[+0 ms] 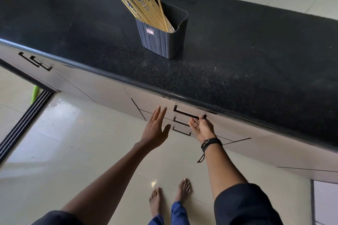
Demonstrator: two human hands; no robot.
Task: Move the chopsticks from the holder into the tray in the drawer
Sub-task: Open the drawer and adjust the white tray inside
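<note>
Several wooden chopsticks (144, 5) with blue patterned ends lean left out of a dark grey plastic holder (164, 40), which stands on the black granite counter (237, 60). Below the counter edge the top drawer (161, 101) is closed; its tray is hidden. My right hand (202, 127), palm up, hooks its fingertips under the right end of the top drawer's black handle (186, 113). To the left of that handle my left hand (155, 128) is held flat in front of the drawer, fingers straight, holding nothing.
Two more drawer handles (181, 126) sit below the top one. Other cabinet fronts with handles (35, 61) run to the left. A sliding-door track (23, 122) crosses the tiled floor at left. My bare feet (170, 195) stand on the glossy tiles.
</note>
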